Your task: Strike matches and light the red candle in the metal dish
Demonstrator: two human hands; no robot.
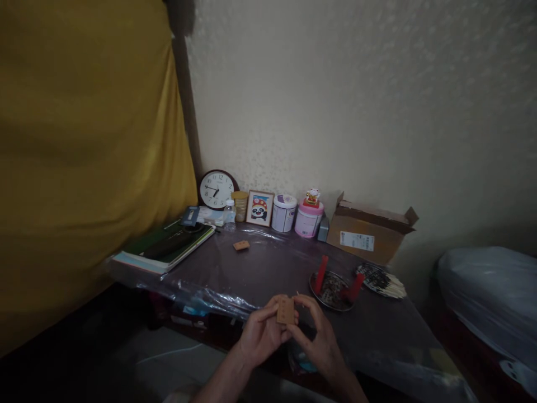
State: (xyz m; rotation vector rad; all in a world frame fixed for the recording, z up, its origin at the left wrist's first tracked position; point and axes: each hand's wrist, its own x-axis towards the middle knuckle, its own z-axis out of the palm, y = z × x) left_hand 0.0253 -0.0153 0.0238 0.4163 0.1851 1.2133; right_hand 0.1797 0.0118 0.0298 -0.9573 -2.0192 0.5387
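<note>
Both bare hands are together above the front edge of the desk [268,267], a dark brown top under clear plastic film, and between them is a small, flat, tan rectangular box [286,310] with dark marks on its face. The left hand [263,334] supports the box from the left, its grip closed lightly about that side. The right hand [318,338] has its thumb and index finger curved towards the box's right edge, pinching it there. A second small tan box [241,245] lies flat on the desk, well apart from the hands, towards the back left corner. Near the right edge stands a round dark plate [332,308] carrying two red candles [321,274], one close to upright and the other tilted; just beside it is a heap of thin pale sticks [393,287]. Along the back edge are a round white-faced clock [217,190], a framed panda picture [260,208], a white-and-purple canister [284,214], a pink-lidded canister [309,224] and an open brown cardboard carton [364,226]. A green-covered book [168,246] lies at the left edge.
</note>
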